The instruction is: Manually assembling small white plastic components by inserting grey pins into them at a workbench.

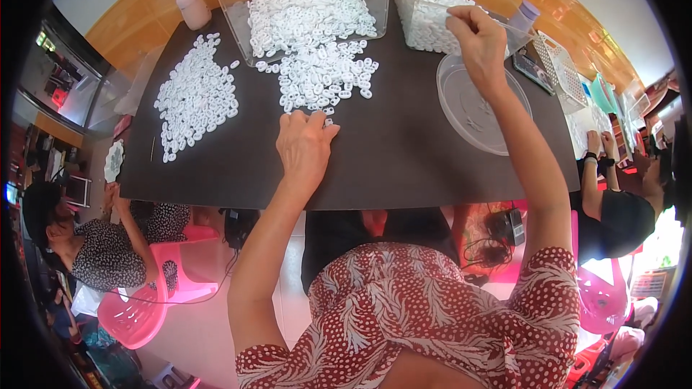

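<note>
Fingers (317, 121) of the left hand (304, 145) lay spread and flat on the dark rectangular tabletop (389, 151) at the centre of the frame, their tips touching the lowest pieces of a loose heap of small white plastic rings (326, 75); nothing was gripped between them; the right hand (479, 39), raised at the upper right, had its fingers curled and pinched on the rim of a clear plastic tub filled with white rings (429, 18), which stood tilted above a round clear plastic lid (476, 104) lying flat on the table just below it; the heap of rings spilled from the mouth of a larger clear rectangular plastic bin (306, 11) at the upper centre, itself partly full of the same pieces; a second, separate spread of white rings (194, 97) lay at the upper left of the table, well apart from both hands; a pale pink bottle (193, 7) stood near the far left corner; a white slotted plastic basket (562, 68) sat at the right edge; another person in a spotted dark top (108, 252) sat at the lower left by a pink plastic chair (155, 302).
</note>
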Available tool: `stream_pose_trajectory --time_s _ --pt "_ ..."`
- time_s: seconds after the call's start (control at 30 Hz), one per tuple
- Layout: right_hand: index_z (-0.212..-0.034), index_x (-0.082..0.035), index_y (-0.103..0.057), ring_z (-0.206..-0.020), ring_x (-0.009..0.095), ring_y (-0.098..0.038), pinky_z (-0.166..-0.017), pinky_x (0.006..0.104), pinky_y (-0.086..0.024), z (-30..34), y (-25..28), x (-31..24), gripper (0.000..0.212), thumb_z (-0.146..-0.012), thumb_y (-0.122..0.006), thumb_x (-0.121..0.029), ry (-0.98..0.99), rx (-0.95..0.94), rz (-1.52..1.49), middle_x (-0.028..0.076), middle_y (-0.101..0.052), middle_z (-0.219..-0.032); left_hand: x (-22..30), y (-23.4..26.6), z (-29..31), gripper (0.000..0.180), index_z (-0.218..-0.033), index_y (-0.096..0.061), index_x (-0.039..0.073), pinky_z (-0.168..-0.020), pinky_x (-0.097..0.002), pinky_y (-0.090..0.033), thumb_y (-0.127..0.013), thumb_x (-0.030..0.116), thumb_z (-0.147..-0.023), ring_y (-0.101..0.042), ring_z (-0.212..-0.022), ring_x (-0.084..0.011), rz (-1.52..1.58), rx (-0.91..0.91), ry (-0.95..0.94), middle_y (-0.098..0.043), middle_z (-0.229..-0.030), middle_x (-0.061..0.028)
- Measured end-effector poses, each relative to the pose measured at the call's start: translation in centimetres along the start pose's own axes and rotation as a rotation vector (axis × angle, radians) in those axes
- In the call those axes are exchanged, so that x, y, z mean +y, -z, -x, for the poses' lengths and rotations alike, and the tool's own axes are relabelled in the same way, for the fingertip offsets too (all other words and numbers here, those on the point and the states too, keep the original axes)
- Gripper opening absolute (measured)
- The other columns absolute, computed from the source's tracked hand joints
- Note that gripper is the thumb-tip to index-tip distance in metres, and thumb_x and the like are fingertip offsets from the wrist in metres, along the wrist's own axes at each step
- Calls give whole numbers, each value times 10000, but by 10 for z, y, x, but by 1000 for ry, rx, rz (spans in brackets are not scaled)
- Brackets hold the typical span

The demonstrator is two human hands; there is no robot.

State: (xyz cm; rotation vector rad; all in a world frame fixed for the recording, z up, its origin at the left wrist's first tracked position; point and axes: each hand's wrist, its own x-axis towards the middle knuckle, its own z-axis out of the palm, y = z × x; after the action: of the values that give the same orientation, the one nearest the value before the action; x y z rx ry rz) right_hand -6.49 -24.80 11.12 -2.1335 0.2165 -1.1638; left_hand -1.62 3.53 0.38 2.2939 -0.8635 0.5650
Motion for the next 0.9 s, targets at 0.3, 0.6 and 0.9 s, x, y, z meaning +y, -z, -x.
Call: stream_pose_trajectory --time_s 0.3,0.6,0.9 --pt "-790 -57 -689 -730 326 -638 -680 385 -490 -57 -6 55 96 -722 -641 -106 137 154 315 174 -651 -767 -2 -7 -2 131 -694 -555 53 -636 -422 -455 -678 94 -715 -510 -799 -313 -175 5 -172 -500 -767 -104" --pt "-874 -59 -687 -790 328 -619 -735 398 -483 -71 1 67 157 -748 -623 -127 221 70 708 151 -657 -821 -2 8 -8 34 -792 -635 51 -595 -353 -461 -628 82 -781 -576 -667 -272 272 49 96 -605 -725 -119" --pt "-764 -36 -624 -723 296 -562 -674 393 -453 92 -29 -30 57 -708 -628 -37 404 -352 -116 108 -602 -751 35 28 7 48 -839 -616 -9 -530 -199 -394 -593 33 -845 -525 -613 -78 1158 -123 655 -606 -731 -56"
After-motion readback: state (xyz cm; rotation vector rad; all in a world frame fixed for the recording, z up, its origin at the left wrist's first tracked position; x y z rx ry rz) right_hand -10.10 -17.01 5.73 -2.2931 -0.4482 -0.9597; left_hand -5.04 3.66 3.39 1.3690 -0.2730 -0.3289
